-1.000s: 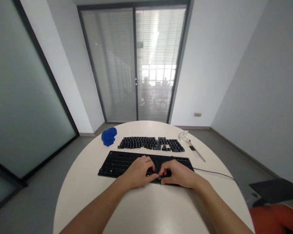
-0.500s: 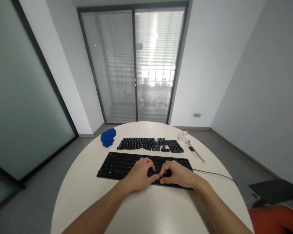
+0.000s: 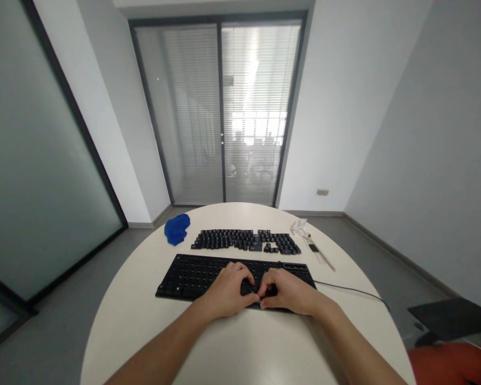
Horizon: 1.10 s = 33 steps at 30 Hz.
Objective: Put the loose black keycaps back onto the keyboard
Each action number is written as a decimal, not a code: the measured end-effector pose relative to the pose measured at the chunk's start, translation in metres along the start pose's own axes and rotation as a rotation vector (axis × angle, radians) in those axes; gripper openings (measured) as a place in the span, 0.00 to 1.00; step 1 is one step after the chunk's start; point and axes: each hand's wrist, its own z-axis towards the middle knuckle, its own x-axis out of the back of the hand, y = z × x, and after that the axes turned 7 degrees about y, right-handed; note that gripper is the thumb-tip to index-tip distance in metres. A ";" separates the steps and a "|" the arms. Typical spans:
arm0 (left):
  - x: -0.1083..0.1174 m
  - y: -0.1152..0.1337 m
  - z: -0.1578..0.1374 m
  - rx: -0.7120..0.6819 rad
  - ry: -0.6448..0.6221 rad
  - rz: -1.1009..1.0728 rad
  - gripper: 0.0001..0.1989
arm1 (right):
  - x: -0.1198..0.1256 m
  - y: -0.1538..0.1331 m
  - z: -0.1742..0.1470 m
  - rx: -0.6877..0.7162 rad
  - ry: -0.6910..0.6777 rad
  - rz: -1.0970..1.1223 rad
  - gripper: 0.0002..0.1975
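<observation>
A black keyboard (image 3: 184, 275) lies across the round table, its keycaps gone from much of the deck that shows. Both hands are over its right-of-centre part. My left hand (image 3: 228, 289) rests on the keyboard with curled fingers, its thumb pointing toward the other hand. My right hand (image 3: 286, 291) comes in from the other side, thumb and forefinger bent close together near the left thumb. Whatever is between the right fingertips is too small or hidden to make out. Just beyond the keyboard, loose black keycaps (image 3: 224, 239) lie in keyboard-like rows.
A blue, soft-looking piece (image 3: 177, 229) lies at the table's (image 3: 240, 347) far left. Crumpled white tissue (image 3: 299, 227) and a thin stick (image 3: 324, 256) with a dark piece beside it lie at the right. The keyboard cable (image 3: 353, 289) runs over the right edge. A dark chair (image 3: 452, 318) stands nearby.
The view has tilted slightly, so everything sits a little lower. My hands stay at the same part of the keyboard, with only slight finger movement.
</observation>
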 end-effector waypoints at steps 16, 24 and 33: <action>0.015 -0.011 -0.004 -0.093 0.012 0.035 0.12 | 0.002 0.021 0.010 -0.012 0.343 -0.119 0.09; 0.015 -0.016 -0.005 -0.197 -0.026 0.003 0.10 | 0.021 0.049 0.045 -0.220 0.470 -0.455 0.11; 0.016 -0.011 -0.005 -0.175 -0.037 0.027 0.09 | 0.020 0.043 0.079 -0.284 0.339 -0.783 0.12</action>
